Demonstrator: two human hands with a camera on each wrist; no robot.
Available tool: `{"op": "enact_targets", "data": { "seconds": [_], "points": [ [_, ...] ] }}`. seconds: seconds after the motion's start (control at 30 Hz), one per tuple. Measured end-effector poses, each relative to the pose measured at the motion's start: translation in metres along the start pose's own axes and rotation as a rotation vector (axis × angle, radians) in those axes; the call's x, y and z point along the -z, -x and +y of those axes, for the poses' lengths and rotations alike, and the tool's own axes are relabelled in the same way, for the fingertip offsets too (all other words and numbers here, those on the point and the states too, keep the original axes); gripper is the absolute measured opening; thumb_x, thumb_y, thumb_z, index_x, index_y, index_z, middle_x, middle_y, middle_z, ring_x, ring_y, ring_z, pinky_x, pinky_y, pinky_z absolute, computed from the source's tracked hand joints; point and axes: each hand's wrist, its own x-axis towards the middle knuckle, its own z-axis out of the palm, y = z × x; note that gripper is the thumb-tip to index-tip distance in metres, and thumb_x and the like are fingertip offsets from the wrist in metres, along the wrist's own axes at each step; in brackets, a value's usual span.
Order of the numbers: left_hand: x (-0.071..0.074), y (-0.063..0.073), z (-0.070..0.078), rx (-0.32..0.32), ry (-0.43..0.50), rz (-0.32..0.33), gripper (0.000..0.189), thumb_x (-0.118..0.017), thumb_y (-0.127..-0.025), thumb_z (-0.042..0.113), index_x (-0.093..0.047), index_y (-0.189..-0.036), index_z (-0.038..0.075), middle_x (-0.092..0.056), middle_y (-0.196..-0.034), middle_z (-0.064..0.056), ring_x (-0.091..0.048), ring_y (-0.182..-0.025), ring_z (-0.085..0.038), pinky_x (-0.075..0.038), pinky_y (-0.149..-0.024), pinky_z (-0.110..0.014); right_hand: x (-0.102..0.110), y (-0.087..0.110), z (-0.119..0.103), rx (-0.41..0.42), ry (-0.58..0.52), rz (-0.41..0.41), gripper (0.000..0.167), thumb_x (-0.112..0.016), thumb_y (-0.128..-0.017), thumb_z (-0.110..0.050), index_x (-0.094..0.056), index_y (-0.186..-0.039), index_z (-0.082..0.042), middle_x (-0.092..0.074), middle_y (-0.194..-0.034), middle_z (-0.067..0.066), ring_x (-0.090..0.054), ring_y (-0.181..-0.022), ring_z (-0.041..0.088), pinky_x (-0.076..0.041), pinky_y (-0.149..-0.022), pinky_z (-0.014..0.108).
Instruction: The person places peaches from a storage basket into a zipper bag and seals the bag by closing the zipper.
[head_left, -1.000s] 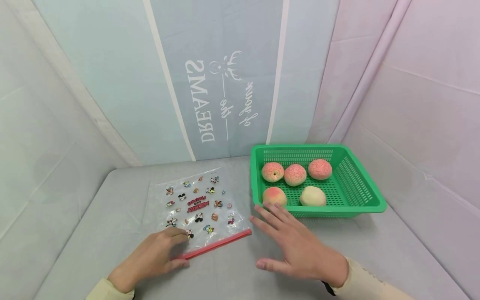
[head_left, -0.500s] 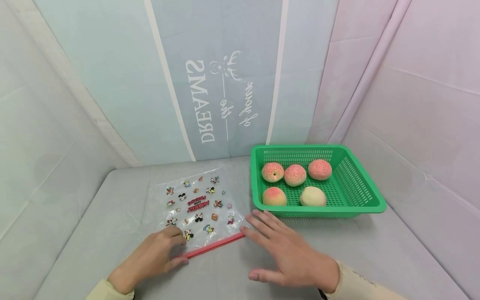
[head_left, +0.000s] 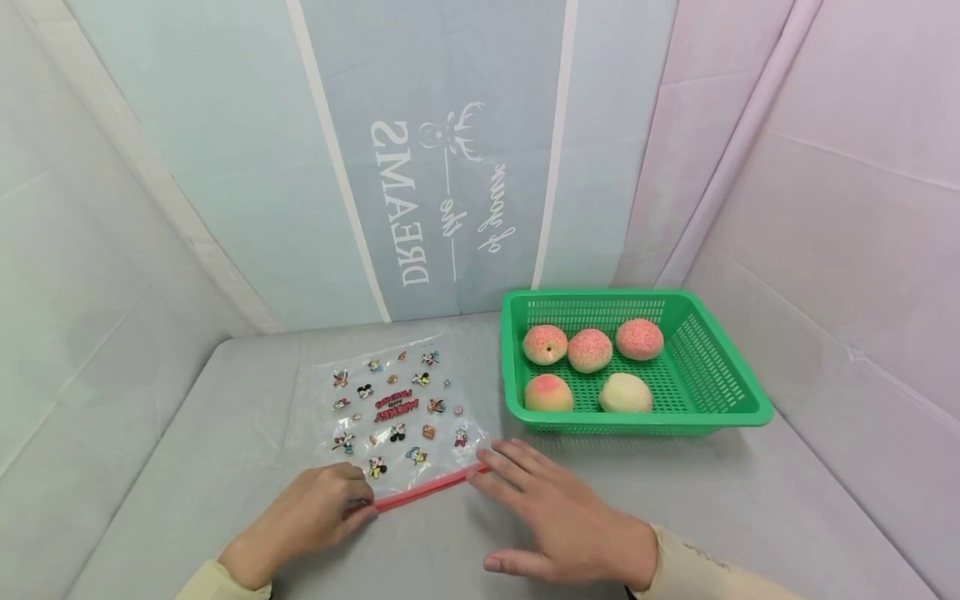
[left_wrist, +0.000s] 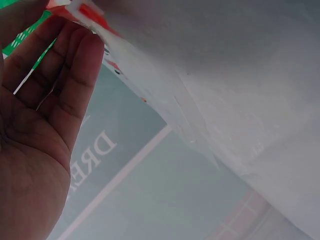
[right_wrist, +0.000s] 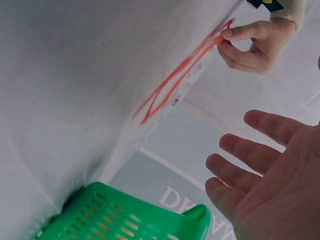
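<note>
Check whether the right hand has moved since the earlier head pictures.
Yes: the right hand has shifted left and down the head view, away from the unmoved green slotted basket.

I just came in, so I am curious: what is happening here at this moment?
A person's left hand pinches one end of the red edge of a clear printed bag, which lies flat. The right hand, fingers spread, is at the other end, gripping nothing. The right wrist view shows the edge's two strips partly apart. Five peach-like fruits sit in the green basket.
</note>
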Motion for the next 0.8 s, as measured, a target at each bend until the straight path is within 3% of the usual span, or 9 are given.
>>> {"op": "enact_targets", "data": {
  "seconds": [0.37,0.8],
  "points": [
    [-0.002,-0.004,0.007,0.006,0.021,0.036,0.015,-0.086,-0.081,0.016,-0.073,-0.078,0.023,-0.059,-0.074,0.020,-0.048,-0.066,0.005,-0.049,-0.059,-0.021,-0.016,-0.006,0.001,-0.052,-0.055,-0.119,0.073,-0.050,-0.099,-0.067,-0.047,-0.152,-0.018,-0.047,-0.155,0.008,-0.039,-0.146,0.029,-0.030,-0.120,0.050],
    [-0.006,-0.009,0.016,0.009,0.045,0.057,0.014,-0.083,-0.082,0.011,-0.073,-0.078,0.021,-0.062,-0.074,0.018,-0.055,-0.067,0.003,-0.051,-0.060,-0.022,-0.022,-0.013,-0.001,-0.041,-0.041,-0.146,0.070,-0.046,-0.101,-0.066,-0.053,-0.147,-0.014,-0.055,-0.145,0.005,-0.047,-0.139,0.025,-0.036,-0.116,0.051]
  ]
}}
